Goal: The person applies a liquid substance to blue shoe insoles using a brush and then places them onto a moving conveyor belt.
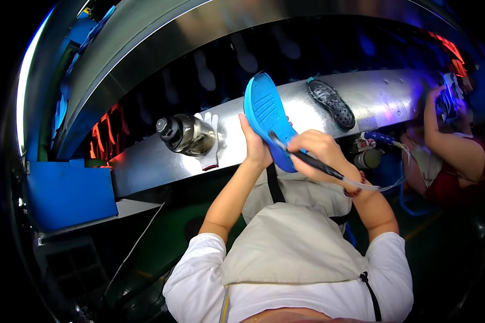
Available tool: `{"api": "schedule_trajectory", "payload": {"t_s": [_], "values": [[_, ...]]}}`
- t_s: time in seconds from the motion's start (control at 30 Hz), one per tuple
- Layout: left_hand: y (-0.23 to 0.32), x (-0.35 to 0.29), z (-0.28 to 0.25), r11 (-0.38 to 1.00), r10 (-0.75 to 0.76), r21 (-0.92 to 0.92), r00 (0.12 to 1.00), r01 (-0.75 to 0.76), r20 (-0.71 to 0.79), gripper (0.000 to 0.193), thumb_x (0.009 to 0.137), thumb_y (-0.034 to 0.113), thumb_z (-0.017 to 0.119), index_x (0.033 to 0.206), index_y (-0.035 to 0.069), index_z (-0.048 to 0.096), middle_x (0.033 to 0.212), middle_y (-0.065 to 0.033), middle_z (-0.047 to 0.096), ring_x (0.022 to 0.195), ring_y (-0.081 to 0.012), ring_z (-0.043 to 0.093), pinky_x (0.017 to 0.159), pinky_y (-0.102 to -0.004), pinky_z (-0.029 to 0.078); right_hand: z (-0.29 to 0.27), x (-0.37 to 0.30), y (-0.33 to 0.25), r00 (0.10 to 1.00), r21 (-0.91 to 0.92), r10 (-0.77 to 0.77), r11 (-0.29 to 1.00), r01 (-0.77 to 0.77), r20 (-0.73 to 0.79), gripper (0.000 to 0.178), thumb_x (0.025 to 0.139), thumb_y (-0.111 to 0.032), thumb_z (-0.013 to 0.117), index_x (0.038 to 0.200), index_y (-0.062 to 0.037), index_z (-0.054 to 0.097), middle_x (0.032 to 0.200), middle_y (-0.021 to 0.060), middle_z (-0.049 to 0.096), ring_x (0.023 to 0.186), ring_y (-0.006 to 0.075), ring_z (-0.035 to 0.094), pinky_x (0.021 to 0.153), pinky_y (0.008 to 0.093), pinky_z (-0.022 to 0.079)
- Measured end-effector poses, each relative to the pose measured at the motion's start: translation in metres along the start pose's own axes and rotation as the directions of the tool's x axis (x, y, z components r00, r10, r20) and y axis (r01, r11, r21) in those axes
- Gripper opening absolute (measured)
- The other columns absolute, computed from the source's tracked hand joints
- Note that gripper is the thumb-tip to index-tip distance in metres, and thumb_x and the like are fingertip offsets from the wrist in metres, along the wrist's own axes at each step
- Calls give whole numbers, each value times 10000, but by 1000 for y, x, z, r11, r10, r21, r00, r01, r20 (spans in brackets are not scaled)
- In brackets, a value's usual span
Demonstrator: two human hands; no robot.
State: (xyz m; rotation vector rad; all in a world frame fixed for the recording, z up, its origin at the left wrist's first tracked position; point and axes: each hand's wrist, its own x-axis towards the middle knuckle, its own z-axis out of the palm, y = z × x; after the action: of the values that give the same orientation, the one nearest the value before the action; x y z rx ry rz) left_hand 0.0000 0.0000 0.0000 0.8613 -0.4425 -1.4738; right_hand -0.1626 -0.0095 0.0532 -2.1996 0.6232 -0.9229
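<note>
A bright blue shoe sole (267, 105) is held tilted up over the metal bench, its grooved inner face toward me. My left hand (257, 146) is closed around its left edge near the middle; some of those fingers are hidden behind it. My right hand (324, 152) grips a black-handled brush (312, 162) with a clear tube trailing from its rear end. The brush tip meets the sole's surface around the middle. To the right, a black sole (331, 102) lies on the bench.
The metal bench (140, 175) carries a dark-capped bottle (186, 135) and a white glove (212, 126) at left. Behind it, several pale soles (205, 71) lie on a dark surface. A blue box (70, 188) stands far left. At right are a round container (367, 159) and a co-worker's arm (452, 142).
</note>
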Motion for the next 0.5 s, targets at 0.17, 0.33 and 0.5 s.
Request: {"api": "schedule_trajectory", "payload": {"t_s": [0.17, 0.33, 0.5], "values": [[13, -17, 3, 971, -156, -148, 967, 187, 200, 925, 719, 756, 52, 1169, 41, 428, 987, -177, 548, 863, -288, 563, 772, -421, 468, -30, 1, 1, 985, 325, -58, 946, 2, 164, 168, 646, -79, 628, 804, -23, 620, 768, 105, 621, 709, 205, 596, 646, 286, 463], [17, -28, 38, 942, -216, -198, 941, 271, 262, 871, 745, 734, 99, 1217, 57, 377, 1100, -161, 505, 935, -303, 535, 816, -433, 453, -35, 40, -3, 988, 293, 55, 956, -9, -146, 172, 684, -24, 605, 850, 17, 606, 817, 122, 617, 743, 199, 596, 691, 286, 464], [19, -26, 33, 955, -125, -251, 981, 159, 146, 881, 744, 728, 58, 1183, 45, 400, 1021, -158, 543, 877, -268, 566, 790, -402, 468, -42, 31, -15, 983, 433, -163, 894, 113, 81, 208, 665, -18, 616, 869, 26, 613, 868, 144, 617, 805, 230, 598, 765, 324, 461]]}}
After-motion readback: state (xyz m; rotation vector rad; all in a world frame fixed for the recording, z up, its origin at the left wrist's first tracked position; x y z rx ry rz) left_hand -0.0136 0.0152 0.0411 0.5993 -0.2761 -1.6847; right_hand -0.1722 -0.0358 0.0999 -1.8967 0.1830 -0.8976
